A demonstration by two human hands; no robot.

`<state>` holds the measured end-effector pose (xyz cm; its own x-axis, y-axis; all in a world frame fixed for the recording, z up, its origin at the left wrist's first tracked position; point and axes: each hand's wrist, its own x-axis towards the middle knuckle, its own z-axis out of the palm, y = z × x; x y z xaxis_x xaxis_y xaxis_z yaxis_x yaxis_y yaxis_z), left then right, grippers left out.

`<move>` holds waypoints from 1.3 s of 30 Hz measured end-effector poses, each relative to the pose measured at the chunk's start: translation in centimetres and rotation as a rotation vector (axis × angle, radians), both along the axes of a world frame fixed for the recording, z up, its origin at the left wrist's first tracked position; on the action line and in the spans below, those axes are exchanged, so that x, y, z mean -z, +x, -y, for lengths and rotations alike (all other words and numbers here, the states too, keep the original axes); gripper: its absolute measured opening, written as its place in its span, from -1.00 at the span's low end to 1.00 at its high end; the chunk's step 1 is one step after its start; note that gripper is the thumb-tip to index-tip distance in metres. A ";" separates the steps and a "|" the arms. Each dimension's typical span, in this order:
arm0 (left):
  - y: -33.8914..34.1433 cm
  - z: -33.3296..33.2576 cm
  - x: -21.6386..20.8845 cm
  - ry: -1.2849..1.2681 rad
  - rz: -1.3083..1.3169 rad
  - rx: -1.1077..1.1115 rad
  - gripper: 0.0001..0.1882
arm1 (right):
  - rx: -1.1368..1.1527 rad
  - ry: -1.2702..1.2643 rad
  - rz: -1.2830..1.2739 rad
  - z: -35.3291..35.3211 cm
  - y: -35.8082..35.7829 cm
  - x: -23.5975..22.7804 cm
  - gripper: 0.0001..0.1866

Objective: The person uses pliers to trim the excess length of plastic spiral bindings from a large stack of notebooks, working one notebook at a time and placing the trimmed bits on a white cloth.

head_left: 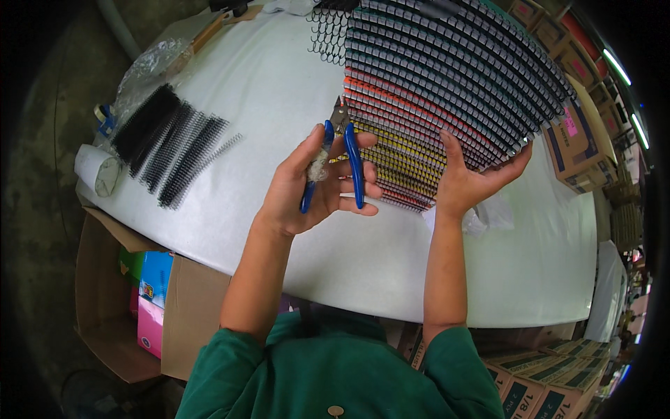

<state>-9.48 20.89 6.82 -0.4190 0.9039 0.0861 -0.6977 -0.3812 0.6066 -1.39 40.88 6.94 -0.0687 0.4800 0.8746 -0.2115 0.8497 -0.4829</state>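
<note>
at the left edge of the stack (pixel 440 70) of coil-bound pads, the left hand (pixel 287 187) is turned palm up, fingers curled loosely round the cutters (pixel 354 164), whose blue handles stand spread and whose tips point away from the body, close by that edge. the right hand (pixel 464 185), well apart from the left, lies at the stack's near right side, wrist straight, thumb upright against the coils and fingers splayed out to the right along its edge. loose black coils (pixel 167 146) lie well left of the stack on the white table (pixel 335 272).
</note>
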 end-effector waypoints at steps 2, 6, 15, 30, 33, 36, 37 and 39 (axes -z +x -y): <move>-0.2 0.3 0.4 0.105 0.058 0.059 -0.29 | -0.017 0.012 -0.008 -0.1 -0.1 0.0 0.13; -0.1 0.1 0.0 0.075 0.112 0.085 -0.30 | 0.032 0.058 0.007 -0.6 -0.1 0.2 0.13; 1.1 -0.2 -0.5 -0.583 -0.574 -0.392 -0.43 | 0.083 0.040 0.009 -0.9 -0.3 0.3 0.13; 0.4 -0.1 -2.4 -0.025 0.138 0.004 -0.31 | 0.054 -0.015 -0.004 -0.4 -0.5 -0.2 0.10; 0.2 -0.1 -2.7 -0.333 -0.223 -0.193 -0.35 | 0.097 -0.036 0.019 -0.4 -0.3 -0.2 0.09; 1.0 -0.7 -2.2 -0.809 -0.869 -0.651 -0.38 | 0.054 -0.013 -0.003 -0.4 -0.5 -0.1 0.09; 1.6 -1.6 -1.6 -0.968 -1.110 -0.918 -0.38 | 0.066 -0.022 0.012 -0.3 -0.5 -0.1 0.08; 1.5 -1.1 -2.1 -0.817 -0.854 -0.675 -0.36 | 0.097 -0.039 0.041 -0.3 -0.3 -0.2 0.08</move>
<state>-7.96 22.03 8.93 -0.8821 0.4637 0.0824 0.1835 0.1773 0.9669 -1.66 41.17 7.14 -0.0551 0.5196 0.8527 -0.1084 0.8458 -0.5224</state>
